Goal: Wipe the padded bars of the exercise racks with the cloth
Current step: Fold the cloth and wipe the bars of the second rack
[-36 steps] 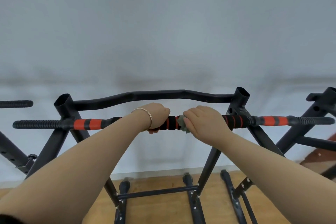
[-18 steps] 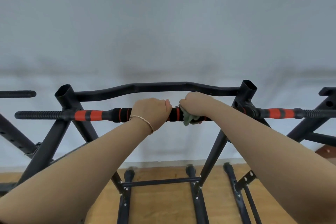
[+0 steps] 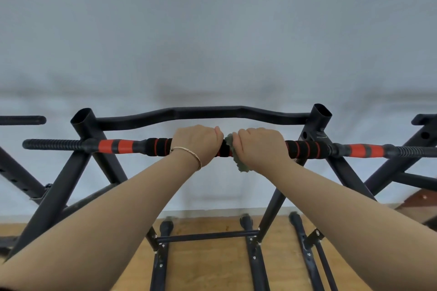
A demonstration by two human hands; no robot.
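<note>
**Two hands on the middle bar, cloth under the right**

In the centre of the frame both hands meet on the black foam-padded bar with red rings, which runs level across the black steel exercise rack, below its curved bare-metal top bar.

The left hand, a thin gold bracelet at its wrist, clenches the padding directly, fingers curled over the top. It probably serves to steady the bar and brace the body while the other hand works.

The right hand grasps the bar through the small grey-green cloth. The cloth is wrapped round the padding just right of the left hand, with a crumpled corner hanging below the knuckles. Wrapping it this way lets one grip rub the whole round of the foam at once.

The two hands sit almost touching, so the wipe appears to be at the middle of the padding. The ringed foam to either side, and the orange-and-black sleeves further out, look likely to need a pass.

More black frames show at the right edge and a ribbed bar end at the left. The wooden floor lies along the bottom.
</note>
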